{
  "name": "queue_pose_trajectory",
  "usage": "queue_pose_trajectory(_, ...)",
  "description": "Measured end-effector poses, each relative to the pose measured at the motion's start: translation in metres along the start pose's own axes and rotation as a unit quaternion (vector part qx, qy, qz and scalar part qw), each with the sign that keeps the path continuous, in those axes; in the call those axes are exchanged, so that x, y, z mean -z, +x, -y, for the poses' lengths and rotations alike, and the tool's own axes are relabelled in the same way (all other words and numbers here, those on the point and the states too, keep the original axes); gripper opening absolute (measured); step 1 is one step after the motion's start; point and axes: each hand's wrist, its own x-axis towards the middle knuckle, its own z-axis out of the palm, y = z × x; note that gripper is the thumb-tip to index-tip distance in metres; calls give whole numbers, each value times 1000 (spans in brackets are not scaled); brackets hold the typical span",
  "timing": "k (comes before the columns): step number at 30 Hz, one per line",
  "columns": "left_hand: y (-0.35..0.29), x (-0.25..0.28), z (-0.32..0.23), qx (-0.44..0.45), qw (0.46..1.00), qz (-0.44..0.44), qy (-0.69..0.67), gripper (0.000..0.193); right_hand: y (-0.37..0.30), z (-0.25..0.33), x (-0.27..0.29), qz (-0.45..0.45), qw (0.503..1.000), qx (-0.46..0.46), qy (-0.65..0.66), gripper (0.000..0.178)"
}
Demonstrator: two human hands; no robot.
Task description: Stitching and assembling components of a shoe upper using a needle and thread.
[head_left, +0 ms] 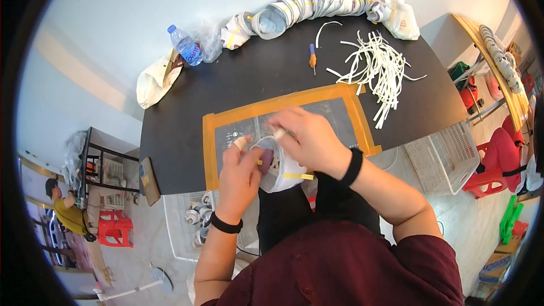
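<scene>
A white shoe upper (290, 171) with yellow tabs and a purple inner piece rests at the table's near edge, above my lap. My left hand (238, 177) is closed on its left side, thumb against the purple piece. Over its top my right hand (315, 140) is pinched and slightly smeared by motion, apparently on a thin white lace (262, 137) that loops between the two hands. Pale wraps cover a fingertip on each hand. Farther back lie a heap of white laces (378, 71) and an awl-like tool (312, 59) with a blue and orange handle.
A clear sheet framed by orange tape (272, 103) covers the near tabletop. Along the back stand nested shoe uppers (306, 8), a water bottle (185, 45), a canvas bag (158, 79) and a plastic bag (403, 20). A crate (445, 156) sits right; another person (71, 212) is far left.
</scene>
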Motion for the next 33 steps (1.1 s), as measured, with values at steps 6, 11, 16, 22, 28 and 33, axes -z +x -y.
queue_pose_trajectory(6,0,6,13,-226,966,80,93,26,-56,16,9,76,989,128,-16,34)
queue_pose_trajectory(11,-10,14,10,27,988,99,113,35,-69,11,16,59,990,117,-56,30)
queue_pose_trajectory(16,-8,1,-6,50,985,69,148,37,-74,13,7,27,994,101,-37,37)
queue_pose_trajectory(22,-13,6,-17,32,988,121,85,38,-75,-1,-23,40,997,31,-58,46)
queue_pose_trajectory(28,-16,37,-26,-12,985,142,94,32,-73,-14,-33,144,980,84,-111,27)
queue_pose_trajectory(33,26,63,-29,-197,965,62,162,31,-70,-12,-37,131,981,84,-119,17)
